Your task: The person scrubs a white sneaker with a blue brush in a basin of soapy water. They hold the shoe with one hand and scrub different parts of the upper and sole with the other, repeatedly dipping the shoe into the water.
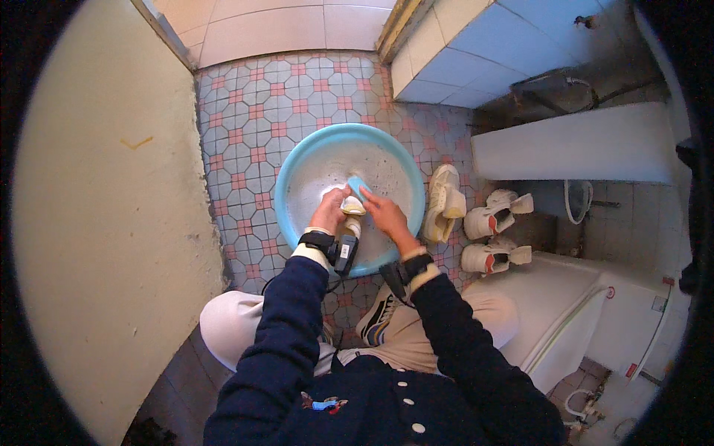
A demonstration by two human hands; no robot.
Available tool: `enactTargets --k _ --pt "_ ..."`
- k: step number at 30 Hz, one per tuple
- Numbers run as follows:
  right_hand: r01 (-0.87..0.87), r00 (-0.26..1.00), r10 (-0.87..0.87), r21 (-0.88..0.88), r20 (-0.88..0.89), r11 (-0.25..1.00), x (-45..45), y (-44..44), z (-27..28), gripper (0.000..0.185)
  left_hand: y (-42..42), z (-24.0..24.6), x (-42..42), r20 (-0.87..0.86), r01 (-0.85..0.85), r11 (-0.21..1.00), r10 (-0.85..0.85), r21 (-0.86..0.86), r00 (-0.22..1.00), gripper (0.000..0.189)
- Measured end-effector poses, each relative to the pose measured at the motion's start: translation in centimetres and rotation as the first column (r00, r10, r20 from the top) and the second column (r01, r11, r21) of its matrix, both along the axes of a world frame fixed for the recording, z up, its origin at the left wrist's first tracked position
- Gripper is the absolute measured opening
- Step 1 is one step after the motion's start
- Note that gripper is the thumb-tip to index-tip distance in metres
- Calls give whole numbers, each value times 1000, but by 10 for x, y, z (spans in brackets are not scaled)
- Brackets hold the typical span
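Observation:
A round light-blue plastic basin [421,189] of cloudy, sudsy water stands on the tiled floor before me. Over it, my left hand [332,208] grips a wet white and pale-yellow shoe [353,207], whose lower part is partly hidden by my wrist and the device strapped there. My right hand [386,214] holds a light-blue brush [358,187] against or just above the far part of the shoe; its bristles are hard to make out. Right of the basin lies a cream shoe [443,203] with its tongue pulled out.
Two white shoes with red patches, an upper one [488,217] and a lower one [493,257], stand further right. A white washing machine [558,306] is at the lower right, a white sink [574,148] above. A pale wall [111,195] bounds the left. My knees flank the near side.

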State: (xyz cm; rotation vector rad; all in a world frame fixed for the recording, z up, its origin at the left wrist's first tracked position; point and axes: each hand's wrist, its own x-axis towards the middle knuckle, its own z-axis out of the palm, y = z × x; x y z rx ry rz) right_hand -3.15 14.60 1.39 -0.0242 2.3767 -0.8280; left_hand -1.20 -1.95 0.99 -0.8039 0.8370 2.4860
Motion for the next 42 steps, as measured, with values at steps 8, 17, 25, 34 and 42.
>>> enactTargets --k 8,17,25,34,42 --pt "-10 1000 9 -109 -14 994 11 -6 18 40 1 -3 -9 163 -18 999 25 -45 986 35" --pt "17 1000 -17 5 18 1000 -11 -12 17 41 -4 -9 0 -2 -17 1000 17 -4 1000 32" --pt "41 998 -43 44 47 998 1 -7 22 40 -1 27 9 -1 -47 999 47 25 999 37" --pt "20 999 -23 -73 -48 997 8 -7 22 40 6 -50 -18 223 41 999 -46 27 974 29" --pt "70 997 -70 15 -38 997 -3 -8 12 41 3 -65 -18 244 15 995 -39 96 969 29"
